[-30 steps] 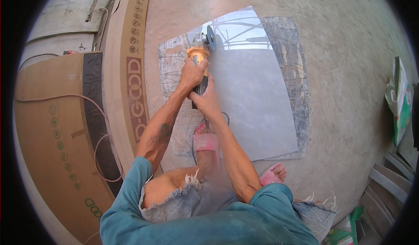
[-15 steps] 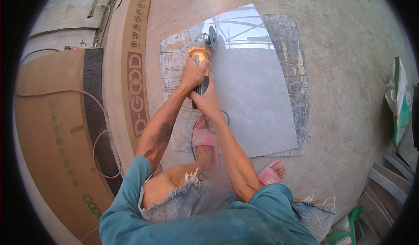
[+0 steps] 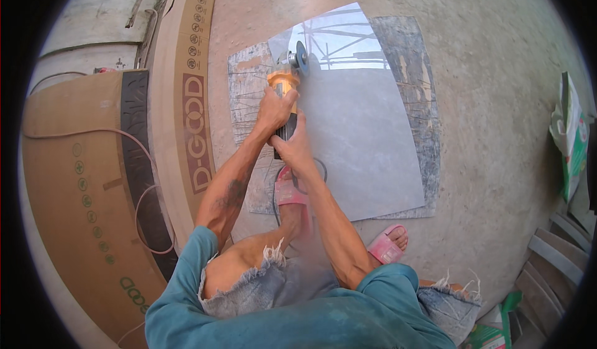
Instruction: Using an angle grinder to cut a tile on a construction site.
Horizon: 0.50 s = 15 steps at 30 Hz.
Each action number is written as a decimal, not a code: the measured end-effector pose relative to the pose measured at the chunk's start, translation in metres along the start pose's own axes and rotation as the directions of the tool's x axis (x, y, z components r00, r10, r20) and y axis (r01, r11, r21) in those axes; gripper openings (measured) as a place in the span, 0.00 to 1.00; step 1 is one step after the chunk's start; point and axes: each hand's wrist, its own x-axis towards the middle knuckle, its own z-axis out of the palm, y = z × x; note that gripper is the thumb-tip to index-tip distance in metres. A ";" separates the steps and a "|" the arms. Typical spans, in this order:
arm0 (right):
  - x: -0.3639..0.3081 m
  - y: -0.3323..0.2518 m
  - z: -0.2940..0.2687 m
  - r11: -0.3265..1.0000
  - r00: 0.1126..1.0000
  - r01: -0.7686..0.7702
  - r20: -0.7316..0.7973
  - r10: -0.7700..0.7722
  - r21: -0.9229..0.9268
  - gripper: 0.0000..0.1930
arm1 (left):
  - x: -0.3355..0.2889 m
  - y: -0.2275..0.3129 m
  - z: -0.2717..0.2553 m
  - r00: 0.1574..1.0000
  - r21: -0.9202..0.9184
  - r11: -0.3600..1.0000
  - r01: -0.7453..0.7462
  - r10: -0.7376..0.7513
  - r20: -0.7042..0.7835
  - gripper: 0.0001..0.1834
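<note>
1. We're on a bare, dusty concrete floor (image 3: 497,131), browner at upper left, greyer at right.
2. Pale, stained wall (image 3: 87,22) at upper left.
3. Along our left: a long, narrow cardboard carton (image 3: 194,32) beside a wider cardboard carton (image 3: 68,212); a thin pinkish cable (image 3: 106,129) crosses the wider one.
4. White-and-green bag (image 3: 576,153) at far right, grey-brown slabs (image 3: 553,256) below.
5. We've got soft, even light.

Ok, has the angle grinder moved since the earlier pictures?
Yes, slightly nearer: the angle grinder now sits farther from the far edge of the gray tile.
</note>
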 end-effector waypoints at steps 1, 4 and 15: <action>-0.001 -0.002 0.001 1.000 1.000 0.001 0.001 -0.001 -0.016 0.54 | 0.000 -0.003 -0.001 1.000 0.003 1.000 0.000 0.000 -0.001 0.47; -0.007 -0.006 -0.001 1.000 0.999 -0.019 0.051 0.019 -0.016 0.53 | -0.002 -0.008 0.000 1.000 -0.015 1.000 -0.011 0.011 -0.012 0.46; -0.020 -0.002 -0.006 0.999 0.999 -0.039 0.018 0.039 -0.016 0.53 | -0.014 -0.011 0.005 1.000 -0.037 0.999 -0.022 0.022 0.021 0.48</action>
